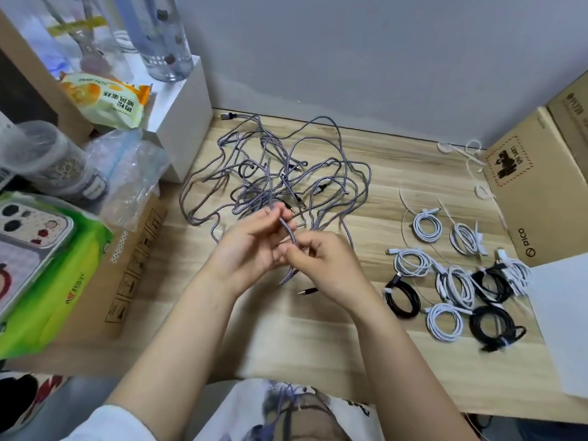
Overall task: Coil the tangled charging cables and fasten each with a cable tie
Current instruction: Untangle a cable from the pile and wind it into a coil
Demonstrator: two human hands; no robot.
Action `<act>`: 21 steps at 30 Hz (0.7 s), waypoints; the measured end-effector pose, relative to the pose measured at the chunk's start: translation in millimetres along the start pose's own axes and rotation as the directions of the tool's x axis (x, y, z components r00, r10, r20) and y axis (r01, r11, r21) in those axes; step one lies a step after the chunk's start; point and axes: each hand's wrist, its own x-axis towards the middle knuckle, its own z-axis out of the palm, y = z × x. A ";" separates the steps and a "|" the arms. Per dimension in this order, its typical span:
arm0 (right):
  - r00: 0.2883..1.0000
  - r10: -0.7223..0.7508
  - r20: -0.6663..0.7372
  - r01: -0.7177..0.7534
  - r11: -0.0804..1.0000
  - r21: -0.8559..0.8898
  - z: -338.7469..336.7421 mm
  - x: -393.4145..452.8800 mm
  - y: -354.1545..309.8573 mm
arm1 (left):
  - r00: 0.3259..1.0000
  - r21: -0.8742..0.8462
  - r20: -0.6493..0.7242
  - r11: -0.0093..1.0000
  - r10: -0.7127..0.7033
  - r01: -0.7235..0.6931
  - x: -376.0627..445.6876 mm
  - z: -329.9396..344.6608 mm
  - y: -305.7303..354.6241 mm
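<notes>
Two hands meet above the wooden tabletop [318, 338], both pinching one grey braided cable [288, 232]. Left hand [251, 249]: fingers curled round the cable's upper stretch. Right hand [321, 265]: thumb and forefinger closed on the lower stretch, whose plug end [307, 291] hangs just beneath. Behind the hands lies the tangled heap of grey cables [273, 173]. Coiled, tied white and black cables [458, 281] lie grouped on the right, beside a cardboard box [541, 192].
</notes>
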 end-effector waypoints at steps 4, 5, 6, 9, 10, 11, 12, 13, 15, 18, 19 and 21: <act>0.998 0.042 -0.040 -0.045 0.996 -0.078 -16.9 -6.9 -2.6 | 0.998 -0.307 -0.062 0.951 0.004 -0.023 19.3 -13.1 25.6; 0.997 0.045 -0.061 -0.050 0.996 -0.071 -23.7 -9.5 -3.1 | 0.994 -0.342 -0.105 0.936 0.043 -0.077 23.5 -17.2 33.2; 0.995 0.049 -0.088 -0.053 0.997 -0.048 -31.6 -12.5 -3.1 | 0.983 -0.358 -0.161 0.923 0.086 -0.139 27.8 -24.4 41.6; 0.974 0.111 -0.196 -0.095 0.991 0.091 -53.8 -18.6 2.2 | 0.942 -0.447 -0.282 0.845 0.180 -0.295 34.5 -42.8 69.5; 0.963 0.137 -0.230 -0.110 0.986 0.126 -57.5 -19.3 4.1 | 0.940 -0.484 -0.278 0.816 0.199 -0.316 34.1 -46.3 75.8; 0.953 0.159 -0.259 -0.123 0.981 0.149 -59.0 -19.1 5.4 | 0.944 -0.495 -0.252 0.810 0.215 -0.316 32.5 -45.3 79.3; 0.944 0.176 -0.280 -0.131 0.976 0.172 -58.1 -18.3 6.6 | 0.950 -0.461 -0.219 0.834 0.222 -0.302 30.1 -41.6 79.7; 0.938 0.188 -0.291 -0.134 0.972 0.194 -55.5 -16.4 6.6 | 0.956 -0.373 -0.185 0.883 0.229 -0.284 26.4 -34.6 77.3; 0.937 0.191 -0.293 -0.132 0.969 0.208 -45.6 -10.8 4.3 | 0.971 -0.074 -0.080 0.970 0.226 -0.232 18.6 -17.0 64.1; 0.949 0.139 -0.282 -0.080 0.974 0.211 -26.3 -0.6 -5.1 | 0.983 0.296 0.092 0.938 0.161 -0.181 7.7 8.9 29.3; 0.948 0.123 -0.295 -0.062 0.976 0.207 -19.4 1.9 -7.8 | 0.982 0.355 0.114 0.917 0.152 -0.184 5.6 15.7 18.0; 0.942 0.106 -0.319 -0.048 0.982 0.185 -7.7 3.9 -13.1 | 0.977 0.416 0.140 0.887 0.158 -0.203 2.1 26.4 0.9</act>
